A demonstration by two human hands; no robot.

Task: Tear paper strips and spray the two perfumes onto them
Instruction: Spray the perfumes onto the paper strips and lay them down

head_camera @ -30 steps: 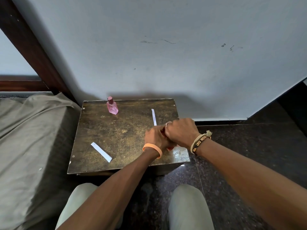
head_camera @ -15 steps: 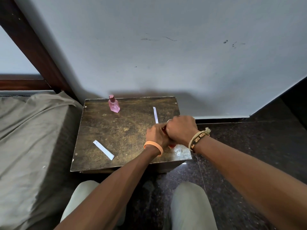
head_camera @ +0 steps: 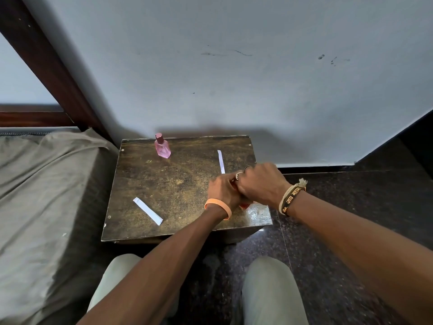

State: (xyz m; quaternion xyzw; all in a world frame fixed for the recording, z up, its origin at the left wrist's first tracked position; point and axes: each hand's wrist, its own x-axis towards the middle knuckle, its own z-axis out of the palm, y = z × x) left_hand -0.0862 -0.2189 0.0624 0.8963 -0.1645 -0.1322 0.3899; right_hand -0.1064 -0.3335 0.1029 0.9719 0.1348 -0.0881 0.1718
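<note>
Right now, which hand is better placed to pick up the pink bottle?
Left, probably. The pink bottle stands far left on the table, nearer the left hand; the right hand lies further right. Both hands grip a red object.

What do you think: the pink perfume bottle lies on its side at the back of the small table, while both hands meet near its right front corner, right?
No: the head view shows the pink perfume bottle standing upright, cap up, at the back of the small table. The left hand and right hand do meet near its right front corner.
</note>
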